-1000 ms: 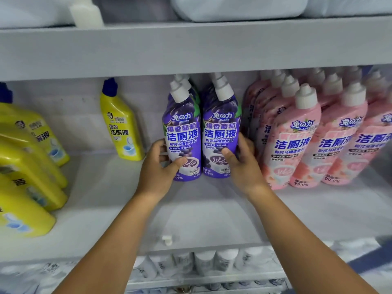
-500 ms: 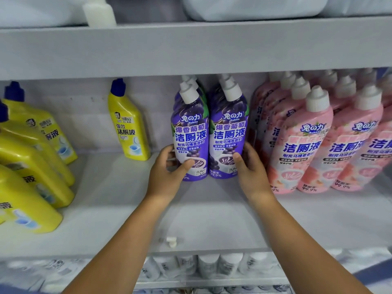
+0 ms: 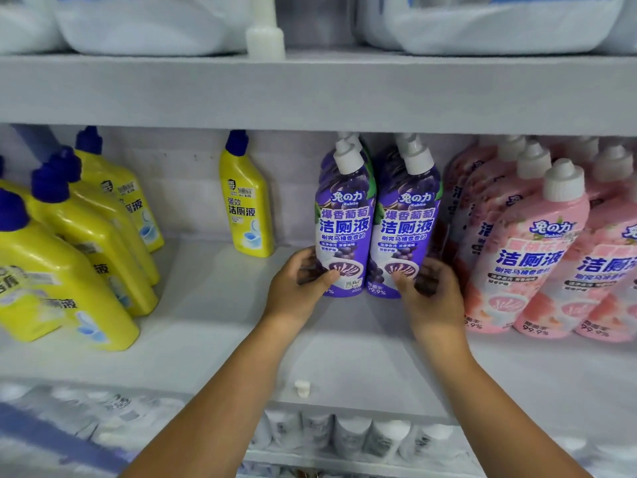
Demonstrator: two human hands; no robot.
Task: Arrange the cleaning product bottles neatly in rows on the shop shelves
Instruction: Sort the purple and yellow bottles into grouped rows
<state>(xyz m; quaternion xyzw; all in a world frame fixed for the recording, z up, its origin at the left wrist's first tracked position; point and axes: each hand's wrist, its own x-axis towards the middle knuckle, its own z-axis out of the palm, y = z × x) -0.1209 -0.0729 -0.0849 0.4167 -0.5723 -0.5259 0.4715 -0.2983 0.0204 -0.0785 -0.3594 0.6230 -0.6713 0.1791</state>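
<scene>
Two purple bottles stand upright side by side, touching, mid-shelf [image 3: 344, 357]. Left purple bottle [image 3: 343, 222] is gripped at its base by the left hand [image 3: 296, 291], thumb across the front, fingers curled round the side. Right purple bottle [image 3: 406, 225] is gripped low by the right hand [image 3: 431, 298] in the same way. More purple ones are lined up behind. Pink bottles [image 3: 531, 257] are packed just to the right. A lone yellow bottle [image 3: 246, 201] stands left, apart; further yellow bottles [image 3: 86, 243] lean far left.
</scene>
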